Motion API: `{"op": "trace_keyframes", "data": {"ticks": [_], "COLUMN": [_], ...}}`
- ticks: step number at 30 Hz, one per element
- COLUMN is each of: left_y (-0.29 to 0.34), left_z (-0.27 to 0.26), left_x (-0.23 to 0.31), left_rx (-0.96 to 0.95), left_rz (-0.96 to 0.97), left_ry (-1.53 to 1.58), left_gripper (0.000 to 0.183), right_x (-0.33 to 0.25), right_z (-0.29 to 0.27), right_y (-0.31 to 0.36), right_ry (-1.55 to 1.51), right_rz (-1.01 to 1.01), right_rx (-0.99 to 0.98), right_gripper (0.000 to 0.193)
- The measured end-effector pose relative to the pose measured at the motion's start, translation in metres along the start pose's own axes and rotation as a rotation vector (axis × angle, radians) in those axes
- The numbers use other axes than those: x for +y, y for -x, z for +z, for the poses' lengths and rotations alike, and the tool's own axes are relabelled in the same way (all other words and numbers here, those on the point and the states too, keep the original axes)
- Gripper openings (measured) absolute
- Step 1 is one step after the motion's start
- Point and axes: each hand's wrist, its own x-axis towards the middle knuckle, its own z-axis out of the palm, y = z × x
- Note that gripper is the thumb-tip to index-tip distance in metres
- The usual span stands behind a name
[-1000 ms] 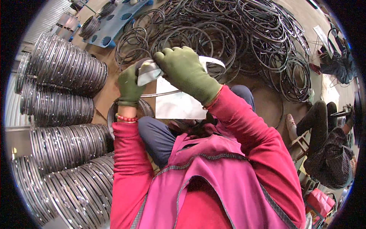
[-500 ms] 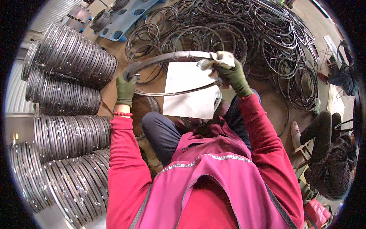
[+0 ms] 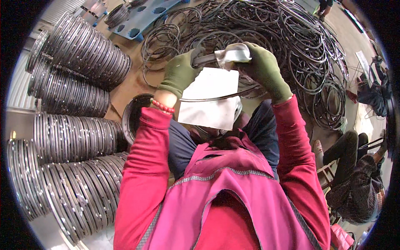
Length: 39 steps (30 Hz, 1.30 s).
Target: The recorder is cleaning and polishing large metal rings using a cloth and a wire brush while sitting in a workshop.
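A thin dark metal hoop (image 3: 205,60) is held up in front of me, its near edge curving over a white sheet (image 3: 206,113) between my knees. My left hand (image 3: 180,74), in a green glove, is closed on the hoop's far side. Close to it, my gloved right hand (image 3: 266,71) grips a white cloth (image 3: 233,54) wrapped over that same stretch of the hoop. Both gloves hide part of the hoop, and the fingertips of the right hand are covered by the cloth.
Tall stacks of metal hoops (image 3: 89,52) stand along the left. A large tangled heap of hoops (image 3: 291,37) spreads over the floor ahead, near a blue pallet (image 3: 143,18). At the right sits another person (image 3: 354,191). More hoops (image 3: 135,114) stand by my left knee.
My left hand has slid right along the hoop, close to the right hand. The right hand has turned and shifted slightly, still holding the cloth on the hoop.
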Motion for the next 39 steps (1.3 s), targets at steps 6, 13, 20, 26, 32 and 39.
{"op": "trace_keyframes", "data": {"ticks": [6,13,20,26,32,39], "left_y": [0.010,0.012,0.021,0.009,0.008,0.007], "left_z": [0.009,-0.002,0.009,-0.005,-0.002,0.004], "left_x": [0.033,0.034,0.043,0.079,0.077,0.077], "left_rx": [0.104,-0.073,0.072,0.087,0.052,0.036], "left_rz": [0.162,-0.020,0.035,0.216,0.301,0.313], "left_ry": [0.198,0.065,0.179,-0.086,-0.197,-0.225], "left_gripper": [0.023,0.044,0.025,0.025,0.030,0.032], "right_x": [-0.045,0.056,0.086,0.101,0.101,0.105], "right_z": [0.012,0.002,0.010,0.045,0.058,0.061], "right_y": [-0.004,0.040,0.059,0.091,0.098,0.101], "right_ry": [0.393,-0.940,-0.958,-1.166,-1.121,-1.184], "right_rz": [-0.291,0.181,0.264,0.355,0.454,0.498], "right_rx": [-0.018,0.093,0.149,0.239,0.171,0.167], "right_gripper": [0.032,0.040,0.043,0.048,0.051,0.050]}}
